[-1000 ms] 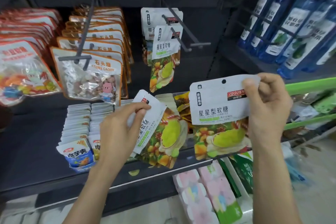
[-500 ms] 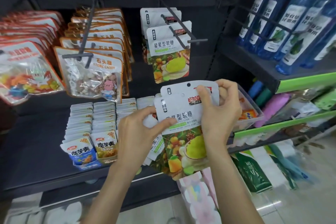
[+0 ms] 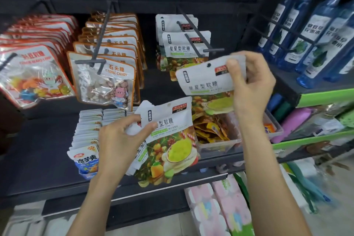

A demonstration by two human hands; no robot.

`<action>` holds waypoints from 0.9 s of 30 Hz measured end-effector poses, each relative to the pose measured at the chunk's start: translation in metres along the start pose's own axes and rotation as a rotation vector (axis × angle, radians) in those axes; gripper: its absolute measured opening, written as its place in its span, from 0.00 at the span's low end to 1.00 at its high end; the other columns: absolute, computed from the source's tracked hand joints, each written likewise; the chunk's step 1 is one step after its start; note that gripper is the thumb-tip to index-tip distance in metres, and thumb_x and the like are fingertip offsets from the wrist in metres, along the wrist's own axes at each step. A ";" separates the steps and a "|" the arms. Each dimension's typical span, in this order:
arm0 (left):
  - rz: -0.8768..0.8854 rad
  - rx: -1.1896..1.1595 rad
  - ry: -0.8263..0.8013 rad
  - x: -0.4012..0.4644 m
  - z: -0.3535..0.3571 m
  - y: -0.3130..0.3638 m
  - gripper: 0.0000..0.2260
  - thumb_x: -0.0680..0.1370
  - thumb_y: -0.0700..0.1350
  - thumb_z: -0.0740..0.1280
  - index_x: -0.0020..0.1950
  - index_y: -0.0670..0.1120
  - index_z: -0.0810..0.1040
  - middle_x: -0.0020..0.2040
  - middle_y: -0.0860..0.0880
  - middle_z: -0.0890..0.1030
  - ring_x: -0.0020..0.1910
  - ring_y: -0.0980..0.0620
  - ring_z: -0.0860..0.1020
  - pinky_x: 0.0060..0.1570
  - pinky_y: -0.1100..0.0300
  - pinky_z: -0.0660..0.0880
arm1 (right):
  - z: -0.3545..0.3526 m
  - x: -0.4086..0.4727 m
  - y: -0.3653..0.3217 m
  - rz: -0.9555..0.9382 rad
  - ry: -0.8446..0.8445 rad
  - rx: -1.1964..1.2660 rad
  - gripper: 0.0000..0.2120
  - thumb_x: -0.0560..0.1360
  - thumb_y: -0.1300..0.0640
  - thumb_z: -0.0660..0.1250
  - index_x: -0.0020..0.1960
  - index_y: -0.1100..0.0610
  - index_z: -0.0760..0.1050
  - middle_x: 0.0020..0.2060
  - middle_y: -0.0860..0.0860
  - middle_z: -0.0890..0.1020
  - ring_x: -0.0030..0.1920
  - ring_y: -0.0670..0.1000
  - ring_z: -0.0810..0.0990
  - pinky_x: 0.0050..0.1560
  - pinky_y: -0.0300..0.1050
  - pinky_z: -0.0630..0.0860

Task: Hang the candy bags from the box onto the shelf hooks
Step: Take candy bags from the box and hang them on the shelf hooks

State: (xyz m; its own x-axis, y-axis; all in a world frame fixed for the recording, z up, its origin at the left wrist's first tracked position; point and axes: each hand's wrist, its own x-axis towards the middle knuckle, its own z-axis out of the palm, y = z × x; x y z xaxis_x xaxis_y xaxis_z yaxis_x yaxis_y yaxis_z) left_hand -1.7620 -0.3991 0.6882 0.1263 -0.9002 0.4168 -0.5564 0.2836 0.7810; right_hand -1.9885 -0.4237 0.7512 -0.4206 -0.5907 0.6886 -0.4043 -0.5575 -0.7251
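step: hanging one bag | right hand (image 3: 251,84) pinches candy bag (image 3: 203,84) top corner, just below hook (image 3: 199,38) tip | left hand (image 3: 122,140) grips spare bags (image 3: 168,136) over shelf edge | next: line bag hole with hook tip, slide on

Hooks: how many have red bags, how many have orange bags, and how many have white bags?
Red bags: 1 hook
Orange bags: 1 hook
White bags: 1 hook
Total: 3 hooks
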 end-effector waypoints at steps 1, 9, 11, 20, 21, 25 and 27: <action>0.023 0.021 0.001 -0.001 -0.001 0.000 0.12 0.66 0.49 0.77 0.44 0.44 0.85 0.36 0.71 0.73 0.35 0.76 0.73 0.38 0.75 0.67 | 0.006 0.005 -0.001 0.002 -0.014 -0.016 0.07 0.77 0.60 0.68 0.47 0.48 0.75 0.43 0.44 0.81 0.44 0.43 0.80 0.45 0.37 0.75; 0.043 0.024 -0.023 0.000 -0.004 0.001 0.19 0.65 0.59 0.72 0.45 0.45 0.86 0.40 0.58 0.82 0.35 0.71 0.75 0.35 0.70 0.69 | 0.019 0.029 0.012 0.091 -0.089 -0.060 0.04 0.75 0.59 0.69 0.49 0.55 0.78 0.43 0.47 0.83 0.44 0.44 0.82 0.47 0.39 0.76; 0.064 0.027 -0.032 -0.002 -0.002 0.001 0.20 0.65 0.59 0.71 0.44 0.44 0.86 0.39 0.55 0.83 0.35 0.64 0.77 0.36 0.66 0.71 | 0.018 0.031 0.013 0.106 -0.088 -0.062 0.03 0.75 0.59 0.69 0.49 0.55 0.79 0.43 0.48 0.83 0.44 0.45 0.82 0.48 0.42 0.78; 0.140 0.030 0.017 -0.004 -0.001 0.007 0.17 0.64 0.53 0.73 0.41 0.40 0.85 0.40 0.61 0.76 0.38 0.63 0.75 0.36 0.71 0.68 | 0.017 0.030 0.018 0.120 -0.099 -0.041 0.05 0.74 0.61 0.68 0.49 0.54 0.78 0.44 0.47 0.83 0.44 0.44 0.81 0.47 0.41 0.78; 0.144 0.029 0.017 -0.004 -0.001 0.006 0.17 0.64 0.54 0.74 0.41 0.40 0.85 0.40 0.61 0.76 0.37 0.63 0.75 0.35 0.71 0.68 | 0.019 0.031 0.021 0.115 -0.092 -0.041 0.05 0.74 0.62 0.68 0.49 0.55 0.78 0.43 0.47 0.83 0.44 0.43 0.81 0.47 0.41 0.77; 0.164 0.037 0.017 -0.003 0.000 0.002 0.16 0.65 0.53 0.74 0.40 0.40 0.85 0.41 0.60 0.78 0.40 0.57 0.77 0.35 0.68 0.70 | 0.042 0.045 0.044 0.122 -0.053 -0.091 0.04 0.74 0.61 0.70 0.46 0.54 0.77 0.39 0.43 0.82 0.42 0.40 0.81 0.45 0.40 0.77; 0.159 0.031 0.019 -0.001 -0.001 0.001 0.15 0.66 0.53 0.74 0.41 0.41 0.85 0.40 0.61 0.78 0.41 0.56 0.77 0.35 0.66 0.70 | 0.058 0.056 0.062 0.120 -0.049 -0.141 0.03 0.74 0.56 0.71 0.45 0.53 0.76 0.37 0.42 0.81 0.40 0.40 0.79 0.43 0.40 0.76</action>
State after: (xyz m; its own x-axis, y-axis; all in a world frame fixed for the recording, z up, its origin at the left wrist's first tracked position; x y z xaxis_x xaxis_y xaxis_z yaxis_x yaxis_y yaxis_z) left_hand -1.7622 -0.3973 0.6884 0.0497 -0.8381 0.5432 -0.5959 0.4116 0.6896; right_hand -1.9900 -0.5249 0.7445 -0.4334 -0.6777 0.5940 -0.4647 -0.3967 -0.7916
